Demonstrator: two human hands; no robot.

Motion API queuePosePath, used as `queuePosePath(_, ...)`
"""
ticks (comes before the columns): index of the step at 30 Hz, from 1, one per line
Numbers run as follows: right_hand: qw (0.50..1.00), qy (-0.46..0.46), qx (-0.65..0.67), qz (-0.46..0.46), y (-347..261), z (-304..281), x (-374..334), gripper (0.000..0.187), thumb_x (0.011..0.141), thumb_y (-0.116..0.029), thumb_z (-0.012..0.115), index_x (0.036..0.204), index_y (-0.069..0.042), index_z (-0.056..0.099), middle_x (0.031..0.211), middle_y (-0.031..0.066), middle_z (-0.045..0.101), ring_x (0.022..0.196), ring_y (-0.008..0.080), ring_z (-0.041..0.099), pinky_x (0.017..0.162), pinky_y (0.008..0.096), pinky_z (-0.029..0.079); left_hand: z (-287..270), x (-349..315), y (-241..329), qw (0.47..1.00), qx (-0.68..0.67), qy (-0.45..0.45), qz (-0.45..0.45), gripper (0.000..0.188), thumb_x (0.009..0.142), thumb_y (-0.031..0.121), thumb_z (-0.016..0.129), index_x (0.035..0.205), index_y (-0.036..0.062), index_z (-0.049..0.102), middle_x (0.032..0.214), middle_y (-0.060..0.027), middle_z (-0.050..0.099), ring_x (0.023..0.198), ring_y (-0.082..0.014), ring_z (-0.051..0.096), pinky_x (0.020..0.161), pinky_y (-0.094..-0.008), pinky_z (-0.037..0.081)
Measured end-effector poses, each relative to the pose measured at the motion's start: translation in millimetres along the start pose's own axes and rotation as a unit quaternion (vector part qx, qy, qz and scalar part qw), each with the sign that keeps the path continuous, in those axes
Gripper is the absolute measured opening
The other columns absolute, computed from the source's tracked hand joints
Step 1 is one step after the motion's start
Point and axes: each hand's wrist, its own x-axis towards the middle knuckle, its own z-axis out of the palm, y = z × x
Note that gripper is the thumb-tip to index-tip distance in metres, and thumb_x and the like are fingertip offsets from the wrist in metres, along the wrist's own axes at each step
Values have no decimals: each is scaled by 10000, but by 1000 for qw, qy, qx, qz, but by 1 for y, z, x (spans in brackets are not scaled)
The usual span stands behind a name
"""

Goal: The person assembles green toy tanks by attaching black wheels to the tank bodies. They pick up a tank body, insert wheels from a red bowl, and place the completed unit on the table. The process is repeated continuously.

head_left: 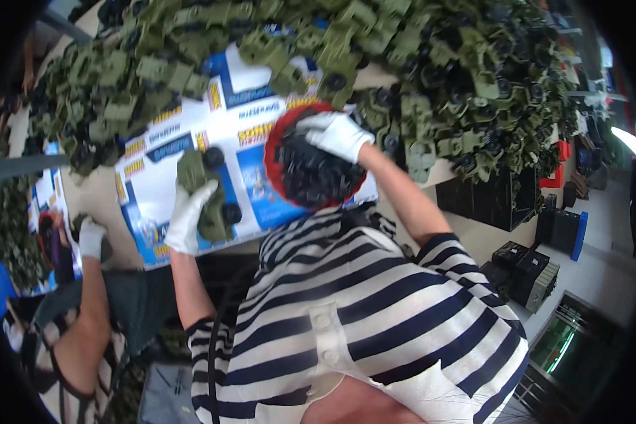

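My left hand (187,225), in a white glove, grips an olive-green toy vehicle (213,206). Two black wheels (214,157) show along its right side, and the toy rests on or just above the printed sheet. My gloved right hand (338,136) reaches into a round red basket (273,172) full of small black parts (316,173). Its fingers look stretched and a little apart over the parts. Whether the fingertips touch any part is too small to make out.
Piled green toy vehicles (169,74) cover the table's far side and right. Under the work lies a blue-and-white printed sheet (148,194). A co-worker's gloved hand (90,237) is at the left. Black crates (519,275) stand on the floor at right.
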Motion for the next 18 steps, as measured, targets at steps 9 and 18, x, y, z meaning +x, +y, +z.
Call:
queuePosePath(9,971,83,127,185,1,-22,-9,280,907,-184,604,1158,-87,685,981,187,702,903,310,672,859,367,513,63,-13,17,990,-50,-128,-30,610,857,152,738,1365,10,431,1114,-68,643,945,-134,647,828,-276,552)
queuePosePath(18,983,102,-151,-9,-73,-63,-5,247,881,-99,591,1114,-118,670,915,159,619,866,346,618,775,411,512,104,-18,38,960,-50,-269,-63,647,844,153,764,1396,26,451,1175,-47,623,1022,-124,601,910,-272,490)
